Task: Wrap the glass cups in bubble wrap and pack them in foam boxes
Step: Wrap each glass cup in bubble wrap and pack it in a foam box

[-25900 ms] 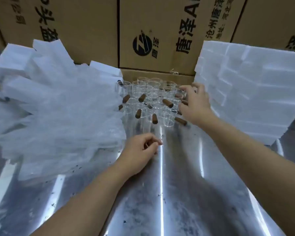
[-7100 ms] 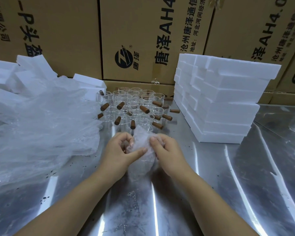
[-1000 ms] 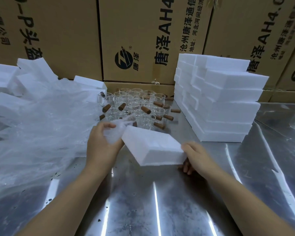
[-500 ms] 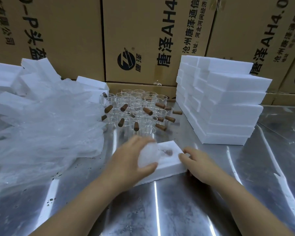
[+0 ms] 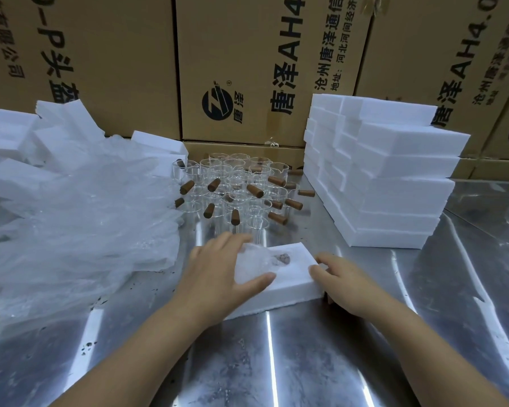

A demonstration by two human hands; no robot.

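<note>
A white foam box [image 5: 294, 277] lies flat on the steel table [image 5: 276, 362] in front of me. A glass cup wrapped in bubble wrap [image 5: 256, 264] sits in the box's recess, its brown wooden handle showing through the wrap. My left hand [image 5: 218, 274] presses down on the wrapped cup, thumb and fingers spread around it. My right hand [image 5: 341, 277] rests on the box's right end and steadies it. Behind the box stands a cluster of bare glass cups [image 5: 235, 186] with brown handles.
A stack of white foam boxes [image 5: 388, 177] stands at the right. A heap of bubble wrap [image 5: 71, 224] covers the left, with loose foam pieces [image 5: 9, 142] behind it. Cardboard cartons [image 5: 247, 69] wall off the back.
The foam box, held tilted a second ago, now lies flat on the table. My left hand has brought the wrapped cup into it and presses it down.
</note>
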